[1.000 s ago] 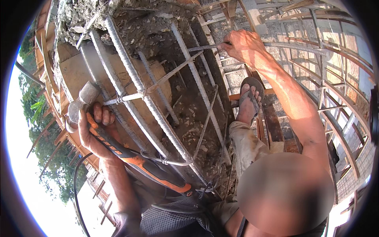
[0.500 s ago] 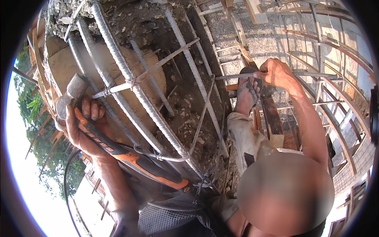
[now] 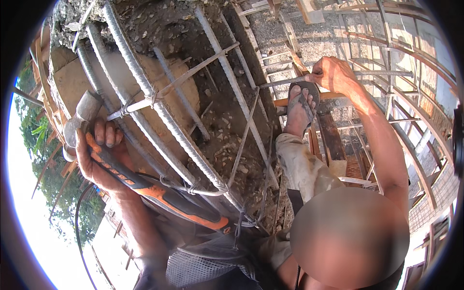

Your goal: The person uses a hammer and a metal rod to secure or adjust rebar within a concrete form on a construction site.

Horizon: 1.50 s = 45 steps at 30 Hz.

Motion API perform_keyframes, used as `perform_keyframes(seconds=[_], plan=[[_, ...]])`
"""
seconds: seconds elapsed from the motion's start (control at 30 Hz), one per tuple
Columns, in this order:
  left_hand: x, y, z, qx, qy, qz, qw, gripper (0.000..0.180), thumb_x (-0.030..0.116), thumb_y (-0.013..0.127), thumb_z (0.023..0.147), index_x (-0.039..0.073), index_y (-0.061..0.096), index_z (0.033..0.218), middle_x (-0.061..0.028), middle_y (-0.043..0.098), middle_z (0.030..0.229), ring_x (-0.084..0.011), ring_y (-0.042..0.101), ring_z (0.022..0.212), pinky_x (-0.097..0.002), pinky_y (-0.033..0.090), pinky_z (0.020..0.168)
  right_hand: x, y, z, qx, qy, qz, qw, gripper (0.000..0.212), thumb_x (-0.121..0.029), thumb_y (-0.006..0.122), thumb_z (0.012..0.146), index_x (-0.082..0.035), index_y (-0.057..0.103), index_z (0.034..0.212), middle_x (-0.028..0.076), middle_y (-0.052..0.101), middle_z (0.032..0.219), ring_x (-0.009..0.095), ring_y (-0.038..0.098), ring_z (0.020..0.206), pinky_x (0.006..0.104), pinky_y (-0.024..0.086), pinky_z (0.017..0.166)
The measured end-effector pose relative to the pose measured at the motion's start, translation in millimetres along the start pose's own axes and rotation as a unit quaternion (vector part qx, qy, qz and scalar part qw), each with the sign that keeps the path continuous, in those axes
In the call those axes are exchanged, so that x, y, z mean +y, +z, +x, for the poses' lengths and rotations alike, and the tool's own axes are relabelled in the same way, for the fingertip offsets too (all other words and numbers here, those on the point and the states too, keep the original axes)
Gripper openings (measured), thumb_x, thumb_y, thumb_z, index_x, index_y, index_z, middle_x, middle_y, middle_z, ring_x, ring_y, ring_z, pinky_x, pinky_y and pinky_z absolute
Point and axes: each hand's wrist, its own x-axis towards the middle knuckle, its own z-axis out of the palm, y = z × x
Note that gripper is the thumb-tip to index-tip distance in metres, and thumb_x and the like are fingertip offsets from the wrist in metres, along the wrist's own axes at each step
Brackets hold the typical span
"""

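The left hand (image 3: 96, 171) curls round the hammer (image 3: 164, 193) near its head, beside the rebar cage (image 3: 159, 107), while the right hand (image 3: 336, 75), arm outstretched and wrist bent inward, pinches a rod (image 3: 282, 83) near the foot (image 3: 297, 116).

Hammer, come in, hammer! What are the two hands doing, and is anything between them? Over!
Left hand gripping hammer near its head. Right hand holding metal rod. Ribbed steel bars between the hands.
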Motion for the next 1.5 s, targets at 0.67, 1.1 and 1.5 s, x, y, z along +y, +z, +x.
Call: perform_keyframes(seconds=[0.67,1.1,1.5], plan=[[2.4,7.1,-1.3,0.014,-0.004,0.016,1.0,0.025,0.031,0.046,0.103,0.006,0.05,0.107,-0.0018,0.037,0.08,-0.0128,0.036,0.073,-0.0289,0.034,0.07,12.4,-6.9,-2.9,0.014,0.015,0.044,0.999,0.042,-0.043,0.076,0.084,-0.001,0.074,0.079,0.014,0.064,0.063,0.026,0.058,0.058,0.0417,0.046,0.061],[3.9,7.6,-1.4,-0.012,0.002,0.005,1.0,0.025,0.03,0.045,0.103,0.006,0.051,0.107,-0.0019,0.037,0.08,-0.0126,0.036,0.073,-0.0283,0.034,0.07,26.2,-21.9,16.2,-0.026,-0.026,0.014,0.999,0.048,-0.037,0.075,0.086,0.002,0.06,0.064,0.009,0.042,0.05,0.02,0.039,0.051,0.0409,0.035,0.051],[2.0,5.9,-0.5,0.011,0.003,0.001,1.0,0.03,0.029,0.047,0.103,0.002,0.051,0.115,-0.0026,0.04,0.082,-0.0131,0.038,0.074,-0.0292,0.035,0.07,44.8,-29.8,2.5,-0.059,0.062,0.146,0.986,0.05,-0.035,0.074,0.09,-0.001,0.058,0.057,0.001,0.043,0.048,0.012,0.039,0.048,0.037,0.033,0.047]])
